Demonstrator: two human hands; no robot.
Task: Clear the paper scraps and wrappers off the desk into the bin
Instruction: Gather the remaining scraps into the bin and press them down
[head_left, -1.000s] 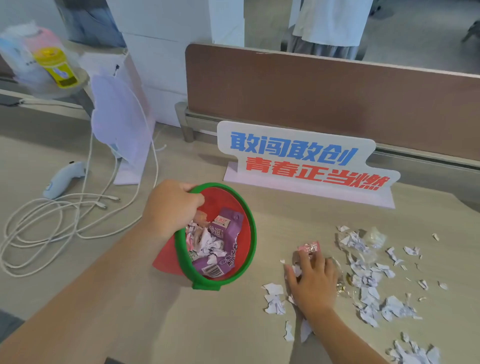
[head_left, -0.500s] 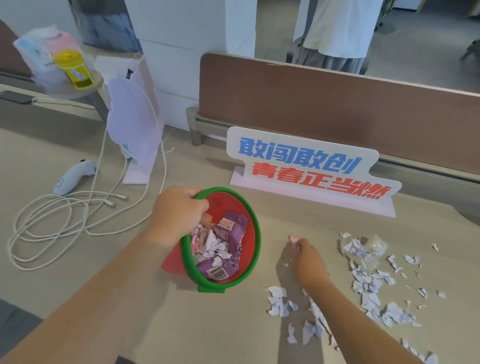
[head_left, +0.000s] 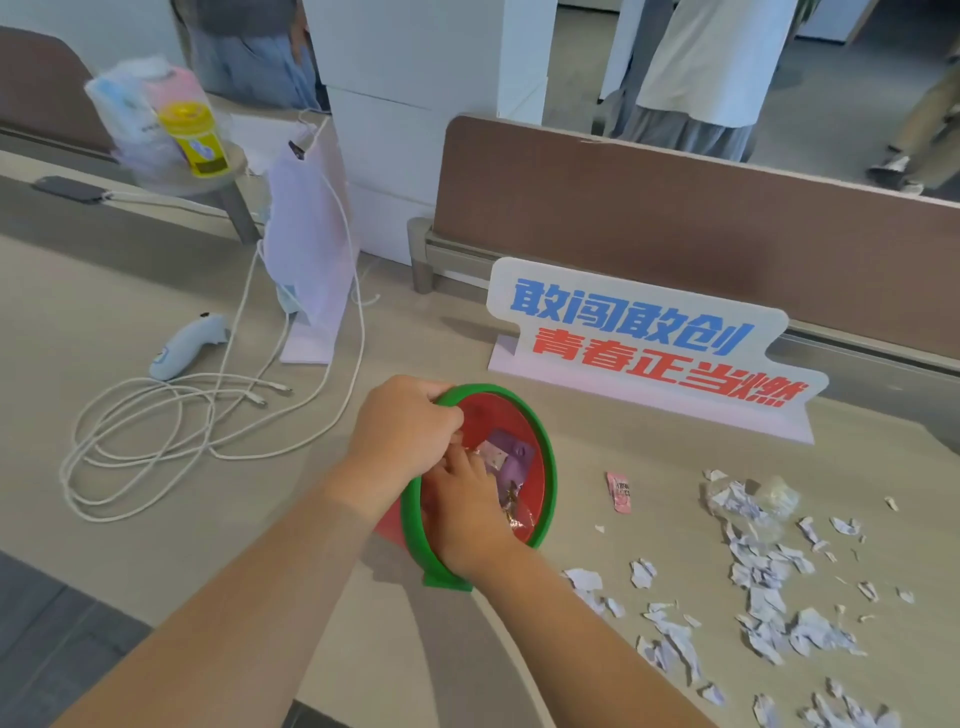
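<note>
— What's on the desk (head_left: 156, 519)?

— A light wood top. Near the middle sits a red bin (head_left: 543, 462) with a green rim. To its right lies a small pink wrapper (head_left: 619, 492), and beyond that a wide scatter of torn paper scraps (head_left: 763, 571) reaching the near edge.

— And the left side?

— A loose coil of white cable (head_left: 171, 431), with a pale handheld device (head_left: 184, 347) just beside it. At the back, a sign (head_left: 649, 343) with blue and red lettering stands upright on its base.
</note>
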